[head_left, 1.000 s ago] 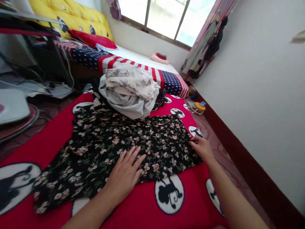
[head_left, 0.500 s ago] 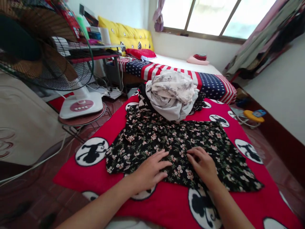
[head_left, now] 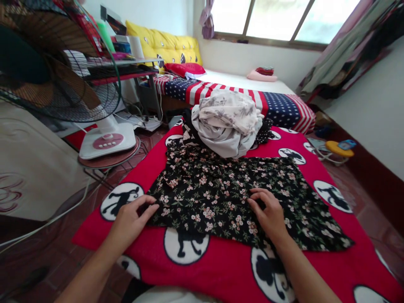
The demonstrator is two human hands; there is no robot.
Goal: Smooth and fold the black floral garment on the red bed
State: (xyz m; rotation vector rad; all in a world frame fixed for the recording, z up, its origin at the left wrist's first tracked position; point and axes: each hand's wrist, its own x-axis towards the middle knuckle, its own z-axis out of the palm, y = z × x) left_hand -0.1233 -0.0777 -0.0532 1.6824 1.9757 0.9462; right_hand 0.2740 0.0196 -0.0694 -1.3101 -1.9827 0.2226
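Black floral garment (head_left: 227,198) lies spread flat on the red blanket (head_left: 221,269), roughly central, wider toward the right. Its near hem runs at a slant, with a bare strip of blanket between it and the person. Right corner reaches close to the blanket's right edge; left corner stops short of the left edge, just beside a white circle with a black monkey figure.

Left hand (head_left: 131,221) sits at the garment's left corner, fingers (head_left: 148,209) curled onto the fabric edge; pinch looks light, and whether cloth is truly gripped cannot be told. Right hand (head_left: 269,214) rests palm-down on the garment near its middle, fingers bent and pressing into the cloth, not clenched around anything visible.

Far edge of the garment touches a heap of pale clothes (head_left: 227,122), grey and cream with a leaf print, piled on darker items. Behind the heap, a mattress with a stars-and-stripes cover (head_left: 277,105) runs toward the window wall.

Left of the blanket: bare reddish floor, then a standing fan (head_left: 57,71) on a round stool, its white base near the blanket's left edge. A cable trails over the floor there. Right of the blanket: a narrow floor strip along the wall, holding a small yellow object (head_left: 336,148).
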